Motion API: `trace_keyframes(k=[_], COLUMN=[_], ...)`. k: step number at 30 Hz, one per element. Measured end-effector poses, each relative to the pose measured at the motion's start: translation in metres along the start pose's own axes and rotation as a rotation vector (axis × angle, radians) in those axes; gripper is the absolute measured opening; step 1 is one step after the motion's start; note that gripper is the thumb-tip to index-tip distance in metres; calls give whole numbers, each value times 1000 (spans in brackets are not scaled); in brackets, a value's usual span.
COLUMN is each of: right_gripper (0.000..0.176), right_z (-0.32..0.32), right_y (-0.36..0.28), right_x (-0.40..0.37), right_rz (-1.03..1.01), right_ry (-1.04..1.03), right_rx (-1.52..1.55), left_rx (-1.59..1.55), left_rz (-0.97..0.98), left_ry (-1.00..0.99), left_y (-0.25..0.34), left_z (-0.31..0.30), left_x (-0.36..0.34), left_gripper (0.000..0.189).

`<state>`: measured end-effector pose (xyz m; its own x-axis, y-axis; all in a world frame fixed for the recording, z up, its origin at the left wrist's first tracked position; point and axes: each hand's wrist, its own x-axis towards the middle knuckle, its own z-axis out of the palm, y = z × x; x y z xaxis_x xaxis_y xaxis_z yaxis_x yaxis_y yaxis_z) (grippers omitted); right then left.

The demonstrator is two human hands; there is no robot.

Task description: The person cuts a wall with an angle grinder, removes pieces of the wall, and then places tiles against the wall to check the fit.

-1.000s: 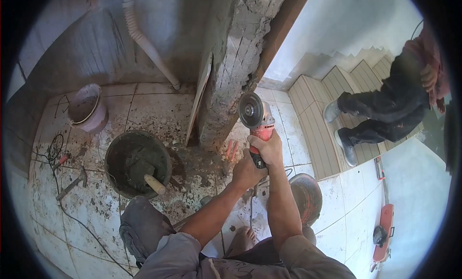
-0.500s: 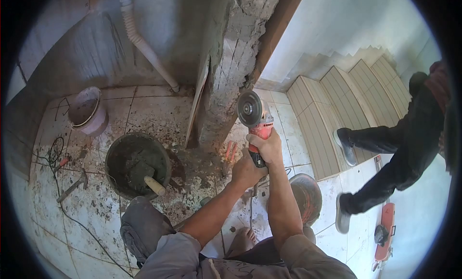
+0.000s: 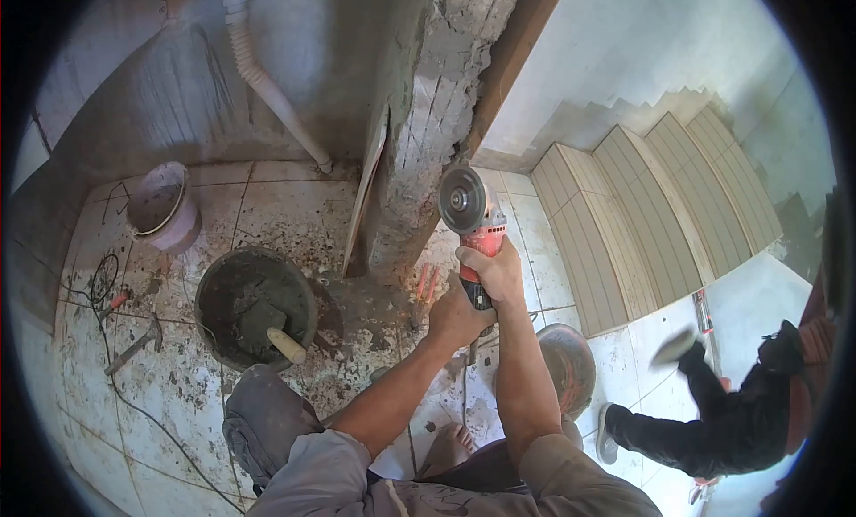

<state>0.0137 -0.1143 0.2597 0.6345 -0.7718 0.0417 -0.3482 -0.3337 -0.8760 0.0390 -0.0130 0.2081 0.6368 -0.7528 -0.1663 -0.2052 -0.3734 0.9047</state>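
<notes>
A red and black angle grinder (image 3: 484, 242) is held out in front of me, its round disc (image 3: 462, 200) turned up toward my face. My left hand (image 3: 456, 317) wraps the black rear end of its body. Higher up, my right hand (image 3: 496, 272) grips the red part just below the head, thumb across the front. The disc overlaps the lower edge of the rough, chipped concrete column (image 3: 432, 116) in this view. A cord hangs down from the tool's rear between my forearms.
A black tub (image 3: 212, 294) of wet mortar holds a trowel with a pale handle (image 3: 286, 345). Left lie a pinkish bucket (image 3: 171, 216), a hammer (image 3: 134, 347) and a cable. Another basin (image 3: 571, 370) is by my right forearm. Tiled stairs (image 3: 615, 214) rise right; a person (image 3: 713, 419) walks below them.
The person at the right has stepped off the stairs and moved down toward the lower right, one foot lifted. My hands and the angle grinder stay almost in place.
</notes>
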Motion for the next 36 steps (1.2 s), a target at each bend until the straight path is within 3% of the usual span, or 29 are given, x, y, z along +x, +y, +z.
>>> trace_keyframes(k=[9,11,15,17,21,30,32,36], right_gripper=[50,56,56,56,56,57,51,50], right_z=[0,0,-2,-2,-2,-2,-3,-2], right_y=[-3,-1,-9,-10,-4,-5,-7,3], right_x=[-2,0,-3,-4,1,0,1,5], right_rz=[6,3,14,16,-7,2,5,-25], right_ry=[23,12,-3,7,14,39,27,33], right_rx=[0,4,29,-4,18,-12,21,31], left_rx=[10,10,26,13,28,28,20,33], left_rz=[9,114,110,7,14,-8,131,121], left_ry=[8,99,88,-15,-15,-11,100,96], left_y=[-6,-9,-6,-2,1,2,2,6], left_z=[6,8,6,2,0,2,3,0], left_x=[2,1,2,1,1,0,-1,-2], left_gripper=[103,90,89,104,104,98,87,85])
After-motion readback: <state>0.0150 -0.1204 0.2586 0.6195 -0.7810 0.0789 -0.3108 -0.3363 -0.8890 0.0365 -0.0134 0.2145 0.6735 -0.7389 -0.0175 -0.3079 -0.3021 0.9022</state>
